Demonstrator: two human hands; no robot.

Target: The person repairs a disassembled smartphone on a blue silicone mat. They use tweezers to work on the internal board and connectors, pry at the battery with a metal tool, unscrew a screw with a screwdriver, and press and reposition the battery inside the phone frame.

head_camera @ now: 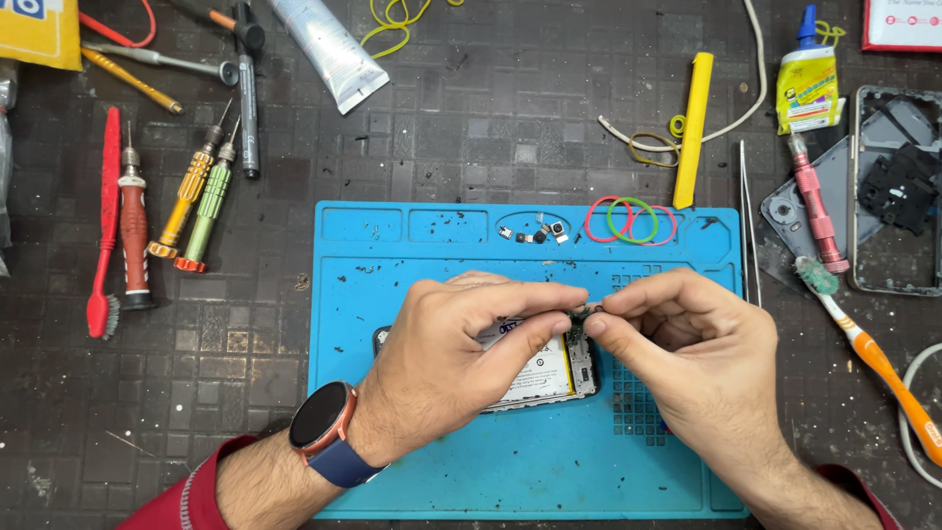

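My left hand (pixel 461 348) and my right hand (pixel 687 344) meet above an opened phone (pixel 549 373) lying on a blue work mat (pixel 432 471). Both pinch a small dark part (pixel 586 312) between thumbs and forefingers, just over the phone's right end. The phone's white battery shows beneath my left fingers; most of the phone is hidden by my hands. My left wrist wears a watch with a blue strap (pixel 324 422).
Tiny loose parts (pixel 535 233) and coloured rubber bands (pixel 631 220) lie at the mat's top. Screwdrivers (pixel 191 196) and a red brush (pixel 105 236) rest at left. A yellow pry tool (pixel 694 128), glue bottle (pixel 807 79), tweezers (pixel 750 226), toothbrush (pixel 868 353) and phone frame (pixel 898 186) sit at right.
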